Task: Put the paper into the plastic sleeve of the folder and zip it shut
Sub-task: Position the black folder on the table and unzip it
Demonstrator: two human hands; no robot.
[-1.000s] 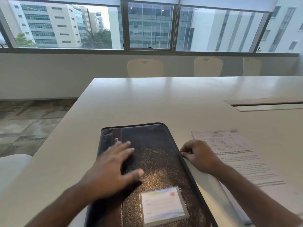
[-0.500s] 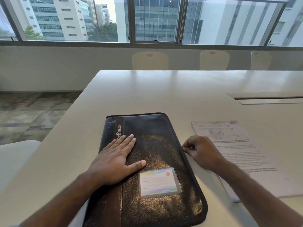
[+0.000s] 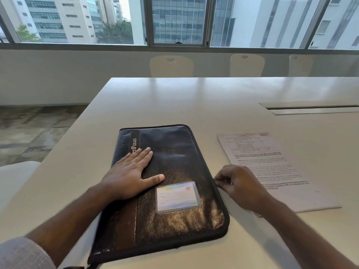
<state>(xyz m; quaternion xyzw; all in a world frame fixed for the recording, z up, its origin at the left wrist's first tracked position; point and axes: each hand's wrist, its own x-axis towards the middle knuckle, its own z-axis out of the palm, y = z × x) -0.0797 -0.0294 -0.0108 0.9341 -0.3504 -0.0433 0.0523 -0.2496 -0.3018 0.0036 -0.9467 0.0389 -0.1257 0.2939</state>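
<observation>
A dark leather folder (image 3: 174, 164) lies closed on the white table (image 3: 194, 105), with a clear card pocket (image 3: 177, 197) on its cover. My left hand (image 3: 130, 173) presses flat on the cover, fingers straight. At the folder's right edge my right hand (image 3: 237, 183) has its fingers curled and pinches something small there, apparently the zip pull (image 3: 215, 181), which is mostly hidden. A printed paper (image 3: 272, 166) lies flat on the table just right of the folder, partly under my right wrist.
A long cable slot (image 3: 310, 108) is set into the table at the right. Three pale chairs (image 3: 172, 66) stand along the far edge below the windows. The table's left edge drops to carpeted floor, with a white seat (image 3: 13, 175) at the near left.
My right hand has slid toward me along the folder's right edge. The left hand stays flat on the cover. The camera has tilted down, so more of the folder shows.
</observation>
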